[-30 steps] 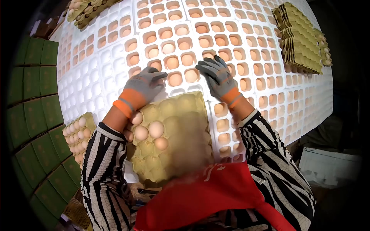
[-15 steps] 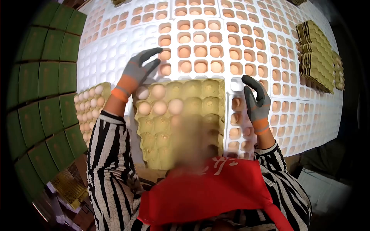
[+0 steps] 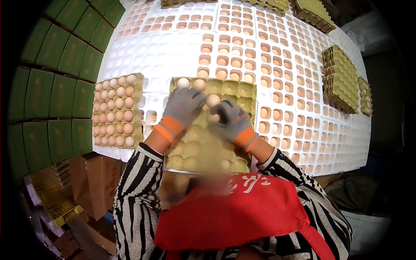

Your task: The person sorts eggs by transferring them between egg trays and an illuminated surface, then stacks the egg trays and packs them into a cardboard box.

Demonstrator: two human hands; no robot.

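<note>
An olive pulp egg tray (image 3: 180, 162) lies in front of me on the white foam trays. Two eggs (image 3: 199, 84) sit in its far row, and another egg (image 3: 213, 101) shows between my hands. My left hand (image 3: 184, 106), in a grey and orange glove, is over the tray's left part with fingers curled down; what is under them is hidden. My right hand (image 3: 234, 121), gloved alike, has its fingers and thumb bent around a pale egg (image 3: 214, 117) near the tray's middle. A blur covers the tray's near middle.
A full egg tray (image 3: 139, 110) lies to the left. White foam trays (image 3: 260, 104) with eggs in their cells spread ahead and right. Stacked pulp trays (image 3: 340, 80) stand at the right. Green boxes (image 3: 39, 102) are piled at the left, with a yellow crate (image 3: 56, 195) below.
Both hands have come inward over the pulp tray from its far left corner and its right side. The fingers have curled. The view has shifted, showing more of the left full tray.
</note>
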